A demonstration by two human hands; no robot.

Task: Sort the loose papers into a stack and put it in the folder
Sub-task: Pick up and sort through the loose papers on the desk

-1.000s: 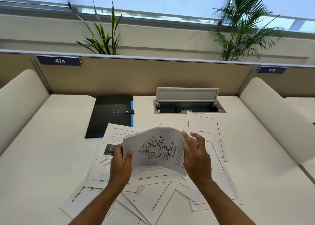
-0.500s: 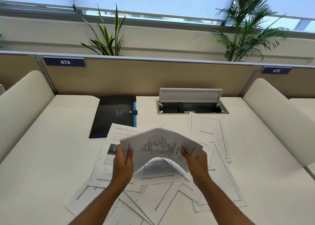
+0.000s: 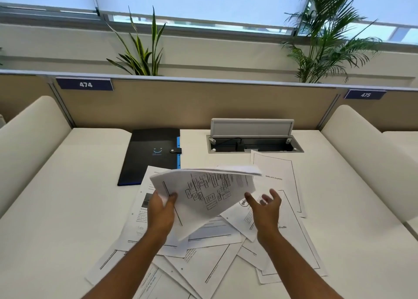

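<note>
My left hand [image 3: 161, 210] grips the left edge of a thin bundle of papers [image 3: 208, 192] with a printed diagram on its top sheet, held in the air above the desk. The bundle sags to the right. My right hand [image 3: 264, 208] hovers just right of the bundle with its fingers spread and holds nothing. Several loose papers [image 3: 212, 260] lie scattered and overlapping on the white desk beneath my arms. One bordered sheet [image 3: 278, 169] lies farther back on the right. A closed black folder [image 3: 151, 156] with a blue edge and a snap tab lies at the back left.
An open cable box [image 3: 253, 144] with a raised grey lid is sunk into the desk behind the papers. A beige partition [image 3: 203, 104] closes off the back. Padded white dividers [image 3: 29, 144] rise on both sides. Bare desk [image 3: 67, 208] lies to the left.
My right hand has let go of the bundle's right edge and opened beside it. The bundle now hangs from my left hand alone and has flattened out.
</note>
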